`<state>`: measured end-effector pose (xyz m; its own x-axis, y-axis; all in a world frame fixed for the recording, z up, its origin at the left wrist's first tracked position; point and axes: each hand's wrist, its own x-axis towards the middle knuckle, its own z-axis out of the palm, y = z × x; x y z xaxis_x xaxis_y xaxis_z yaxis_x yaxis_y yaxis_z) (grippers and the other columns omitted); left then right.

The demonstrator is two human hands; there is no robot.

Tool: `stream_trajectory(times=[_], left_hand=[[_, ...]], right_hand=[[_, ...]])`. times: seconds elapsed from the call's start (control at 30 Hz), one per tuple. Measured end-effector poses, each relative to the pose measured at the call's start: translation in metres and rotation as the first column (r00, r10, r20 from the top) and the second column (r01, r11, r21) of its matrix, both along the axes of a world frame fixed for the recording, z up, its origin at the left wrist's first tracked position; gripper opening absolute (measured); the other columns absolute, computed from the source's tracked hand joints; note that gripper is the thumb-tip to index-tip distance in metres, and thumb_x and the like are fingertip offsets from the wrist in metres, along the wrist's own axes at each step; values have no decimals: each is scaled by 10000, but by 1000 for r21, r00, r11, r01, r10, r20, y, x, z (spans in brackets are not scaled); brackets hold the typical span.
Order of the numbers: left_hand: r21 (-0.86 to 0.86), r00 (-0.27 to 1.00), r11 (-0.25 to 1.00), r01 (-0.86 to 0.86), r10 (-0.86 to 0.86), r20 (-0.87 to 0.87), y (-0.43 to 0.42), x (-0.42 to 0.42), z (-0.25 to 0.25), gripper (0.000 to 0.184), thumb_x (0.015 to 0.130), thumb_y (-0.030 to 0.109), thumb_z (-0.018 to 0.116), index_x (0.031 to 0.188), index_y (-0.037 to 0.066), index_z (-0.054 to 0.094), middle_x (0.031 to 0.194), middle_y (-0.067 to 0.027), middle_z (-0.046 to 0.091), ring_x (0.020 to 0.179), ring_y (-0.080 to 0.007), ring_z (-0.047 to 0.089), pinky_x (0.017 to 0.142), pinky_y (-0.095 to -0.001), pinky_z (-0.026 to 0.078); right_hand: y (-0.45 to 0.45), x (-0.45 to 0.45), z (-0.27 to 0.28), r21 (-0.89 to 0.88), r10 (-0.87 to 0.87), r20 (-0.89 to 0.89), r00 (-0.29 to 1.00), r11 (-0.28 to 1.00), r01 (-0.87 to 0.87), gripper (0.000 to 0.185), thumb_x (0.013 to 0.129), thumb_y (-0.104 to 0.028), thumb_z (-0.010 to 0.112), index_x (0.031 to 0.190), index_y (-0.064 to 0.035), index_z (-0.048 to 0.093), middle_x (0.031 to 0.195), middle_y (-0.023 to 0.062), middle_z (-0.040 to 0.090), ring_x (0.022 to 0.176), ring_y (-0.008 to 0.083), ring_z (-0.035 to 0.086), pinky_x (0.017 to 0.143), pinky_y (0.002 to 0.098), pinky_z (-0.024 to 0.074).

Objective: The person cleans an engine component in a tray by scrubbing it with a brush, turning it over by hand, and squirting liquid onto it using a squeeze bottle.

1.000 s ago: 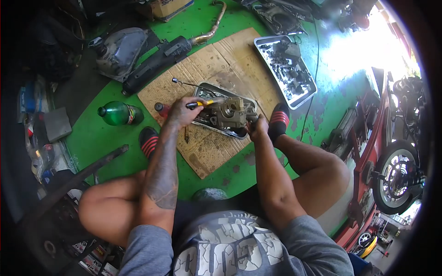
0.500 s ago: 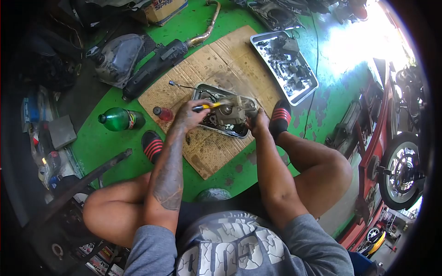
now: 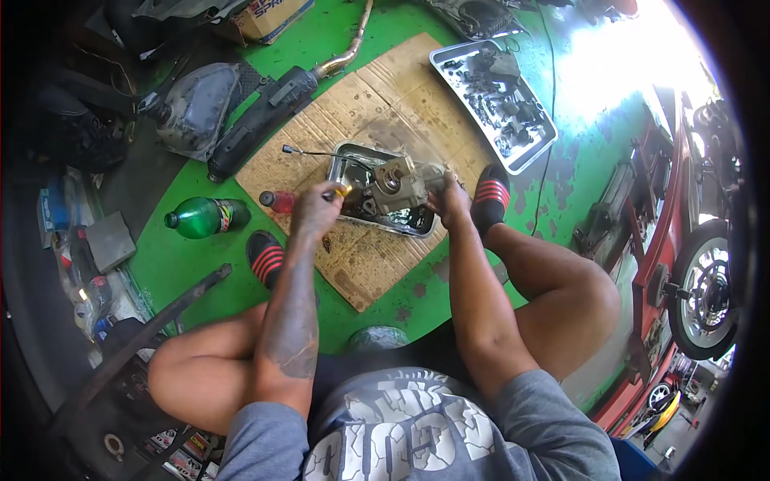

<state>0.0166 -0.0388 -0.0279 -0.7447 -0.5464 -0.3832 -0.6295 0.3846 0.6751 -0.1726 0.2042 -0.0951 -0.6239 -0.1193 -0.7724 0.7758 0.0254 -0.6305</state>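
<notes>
A dirty metal engine casting (image 3: 397,186) with a round opening is tilted over a small metal tray (image 3: 377,230) with dark wet liquid in it. My right hand (image 3: 451,199) is closed around the casting's right end. Beside its left side, over the tray's left edge, my left hand (image 3: 318,210) is closed on a slim yellow-and-black tool (image 3: 342,191); the tool's working end does not show clearly. A black cable with a connector (image 3: 288,149) runs out over the tray's far left rim. Next to my left hand lies a small bottle of red liquid (image 3: 277,200).
Cardboard (image 3: 353,276) lies under the tray on the green floor. A larger tray (image 3: 513,164) of small parts sits at far right. A green bottle (image 3: 196,218), an exhaust muffler (image 3: 265,120) and a metal bar (image 3: 152,325) are at left; a wheel (image 3: 702,290) stands at right.
My left hand has drawn back left and slightly down from the casting with the yellow-and-black tool. My right hand keeps hold of the casting, which has tilted a little.
</notes>
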Motion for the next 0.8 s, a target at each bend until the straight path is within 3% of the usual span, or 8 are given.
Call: stream_trajectory(times=[0.07,0.1,0.23,0.27,0.43,0.53,0.77,0.8], left_hand=[[221,986,965,-142,158,-58,-10,0,48,189,885,115,736,1065,159,774,827,-45,743,685,-130,673,574,-299,551],[299,958,952,-64,142,-248,-15,-2,54,169,906,101,733,1061,156,777,804,16,708,632,-37,590,503,-225,488],[406,917,911,71,101,-385,7,-32,60,201,903,109,737,1101,135,758,830,41,706,601,-30,569,527,-197,473],[426,964,902,61,58,-261,13,-36,54,197,907,107,737,1100,140,758,811,41,691,586,-34,556,520,-202,470],[418,979,907,61,27,-202,-15,-17,35,179,907,111,737,1080,150,766,793,46,688,564,-32,543,505,-203,452],[485,948,874,11,146,-284,0,-25,59,182,906,106,738,1081,148,766,776,51,682,563,-29,540,502,-201,440],[404,974,909,103,-10,-227,-29,-10,24,185,904,113,749,1083,155,770,769,45,682,561,-36,561,504,-206,458],[447,964,891,77,48,-261,-27,-11,26,192,900,115,753,1088,151,768,751,50,666,560,-34,549,504,-205,445]], right_hand=[[-3,-1,2,19,-9,-11,1000,1000,10,567,953,-504,635,1243,-19,583,1021,139,642,769,240,688,657,392,618],[-5,-2,3,26,-10,-20,1000,1000,11,564,953,-499,640,1227,-8,591,1008,141,650,759,242,692,644,392,618],[-9,-1,13,96,46,-62,997,995,-40,580,947,-497,654,1153,44,613,911,142,679,690,241,699,581,374,611],[-12,0,16,113,50,-78,996,993,-41,583,946,-495,657,1139,53,615,889,142,682,674,239,699,567,369,609],[-7,5,14,146,31,-92,995,989,-17,566,939,-494,667,1086,52,639,858,136,692,658,220,699,546,356,607],[-13,4,18,184,78,-115,990,981,-56,541,938,-489,670,1046,41,658,839,124,694,655,212,698,537,356,603],[-12,2,21,185,74,-118,990,981,-51,514,940,-480,669,1015,29,667,838,111,697,643,197,692,525,351,592],[-13,1,20,173,79,-125,989,983,-57,514,941,-479,668,1015,29,667,839,112,698,644,197,692,527,351,593]])
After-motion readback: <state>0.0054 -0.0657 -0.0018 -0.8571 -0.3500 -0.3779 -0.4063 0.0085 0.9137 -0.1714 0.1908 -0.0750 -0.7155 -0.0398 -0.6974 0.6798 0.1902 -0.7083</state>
